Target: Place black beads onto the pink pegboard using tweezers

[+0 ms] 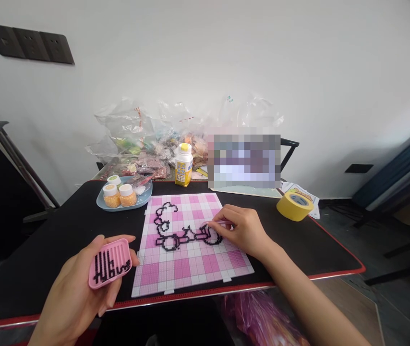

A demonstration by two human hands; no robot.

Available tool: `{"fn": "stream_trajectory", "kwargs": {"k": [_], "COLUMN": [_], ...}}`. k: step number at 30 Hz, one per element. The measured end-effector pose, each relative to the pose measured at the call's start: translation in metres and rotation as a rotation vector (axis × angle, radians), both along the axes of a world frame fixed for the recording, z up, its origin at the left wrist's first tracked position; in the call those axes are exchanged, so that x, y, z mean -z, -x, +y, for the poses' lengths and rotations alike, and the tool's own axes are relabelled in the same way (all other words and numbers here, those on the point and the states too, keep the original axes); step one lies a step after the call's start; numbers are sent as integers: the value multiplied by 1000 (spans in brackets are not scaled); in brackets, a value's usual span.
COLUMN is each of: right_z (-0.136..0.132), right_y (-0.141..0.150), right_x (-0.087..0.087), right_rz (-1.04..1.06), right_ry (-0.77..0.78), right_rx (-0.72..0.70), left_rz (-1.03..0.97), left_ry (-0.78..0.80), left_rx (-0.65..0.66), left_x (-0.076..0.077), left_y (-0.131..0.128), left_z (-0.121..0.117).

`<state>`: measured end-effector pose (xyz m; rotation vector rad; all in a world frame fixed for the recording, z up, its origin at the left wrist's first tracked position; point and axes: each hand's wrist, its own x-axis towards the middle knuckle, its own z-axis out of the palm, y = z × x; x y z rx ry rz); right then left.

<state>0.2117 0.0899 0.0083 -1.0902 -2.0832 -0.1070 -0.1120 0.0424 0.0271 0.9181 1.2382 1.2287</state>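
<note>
My left hand (pixel 78 278) is wrapped round a small pink ridged bead tray (pixel 121 250), tilted toward me, with rows of black beads lying in its grooves. It stays left of the pegboard (pixel 186 274), a flat sheet in pink and white checks. Black beads on the board form a curling outline (pixel 171 242). My right hand (pixel 239 226) pinches a thin pink pen-like tool (pixel 223 222) over the right part of that outline. The tool's tip is close to the beads; whether it carries a bead is too small to tell.
A blue plate (pixel 143 197) at the left holds several bead jars (pixel 127 194). Behind the board stand a yellow-capped bottle (pixel 184 166) and a pixelated picture (pixel 246 163). Plastic bags (pixel 147 144) pile at the back. A yellow tape roll (pixel 295 205) lies right on the black mat (pixel 320 254).
</note>
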Motion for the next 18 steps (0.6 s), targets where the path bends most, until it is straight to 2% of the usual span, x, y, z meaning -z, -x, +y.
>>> {"fn": "stream_trajectory", "kwargs": {"k": [18], "right_z": [-2], "right_y": [-3], "right_x": [1], "right_rz": [0], "right_ry": [-13], "right_rx": [37], "left_rz": [-8], "left_ry": [2], "left_rx": [-3], "left_x": [3], "left_y": [1], "left_z": [0]}}
